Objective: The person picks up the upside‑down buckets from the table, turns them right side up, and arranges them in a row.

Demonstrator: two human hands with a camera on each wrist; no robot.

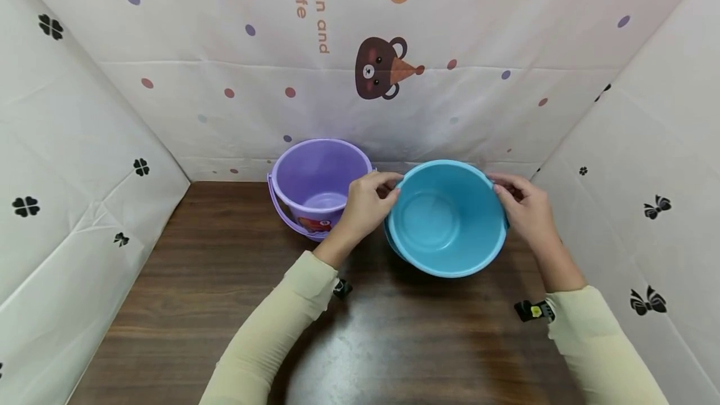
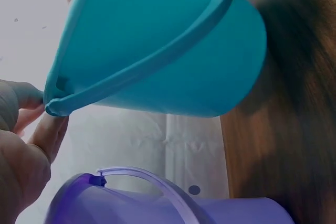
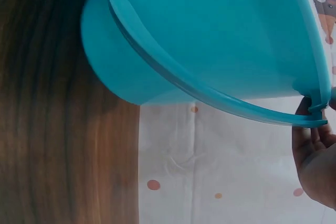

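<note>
A light-blue bucket (image 1: 447,220) is between my hands, its mouth tilted toward the head camera. My left hand (image 1: 367,204) pinches its rim on the left, and my right hand (image 1: 527,212) pinches the rim on the opposite side, both by the handle joints. The bucket's blue handle (image 2: 152,62) hangs down along its outer wall in both wrist views. Whether the base touches the table I cannot tell. Just left of it stands a purple bucket (image 1: 320,167), upright, partly behind my left hand and wrist. Its purple handle (image 1: 284,214) is lowered at the front.
Under everything is a dark wood-grain table (image 1: 214,292). A white printed cloth (image 1: 236,124) with dots and bears hangs behind the buckets. White patterned sheets form side walls on the left (image 1: 62,255) and right (image 1: 630,230).
</note>
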